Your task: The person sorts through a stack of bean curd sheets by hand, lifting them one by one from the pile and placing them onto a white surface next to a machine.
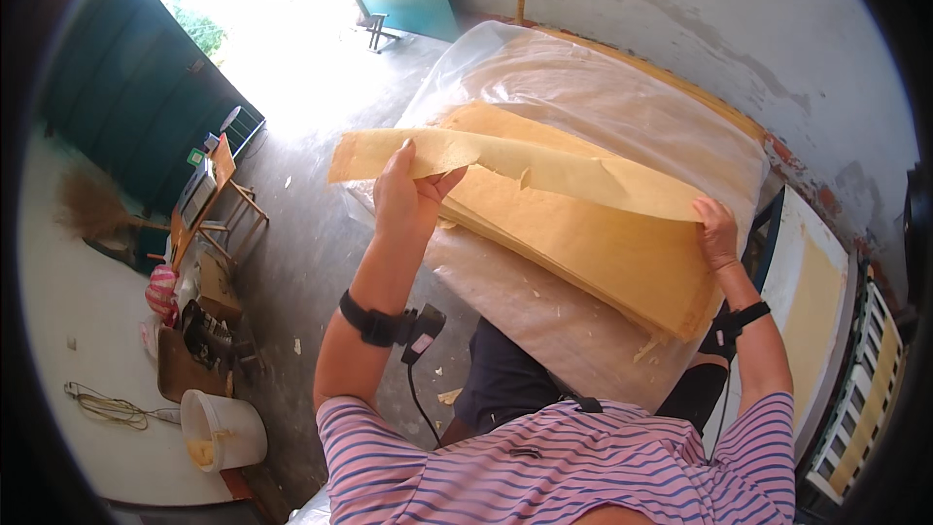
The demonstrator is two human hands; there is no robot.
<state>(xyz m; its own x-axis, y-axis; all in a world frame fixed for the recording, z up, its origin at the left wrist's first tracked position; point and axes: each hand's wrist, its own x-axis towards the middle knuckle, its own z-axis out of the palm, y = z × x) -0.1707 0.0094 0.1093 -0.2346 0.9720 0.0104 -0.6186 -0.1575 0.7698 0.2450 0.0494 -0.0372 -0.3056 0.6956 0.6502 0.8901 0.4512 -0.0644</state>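
A long pale-yellow strip of thin sheet material (561,171), with a ragged lower edge, stretches between my two hands. My left hand (412,186) pinches it left of its middle, thumb on the near face. At the far right end my right hand (716,230) grips it. Below the strip lies a stack of yellow-orange sheets (583,248), partly hidden behind it. What the sheets are made of, I cannot tell for sure. The stack rests on clear plastic sheeting (510,292) that covers a broad low surface. Small scraps (647,348) lie by the stack's near right corner.
To the left stand a small wooden table (224,160), a cardboard box (219,288) and a white bucket (237,426) with yellow pieces inside. Scraps dot the concrete floor (313,270). A white panel (798,292) and a slatted rack (864,386) stand at right.
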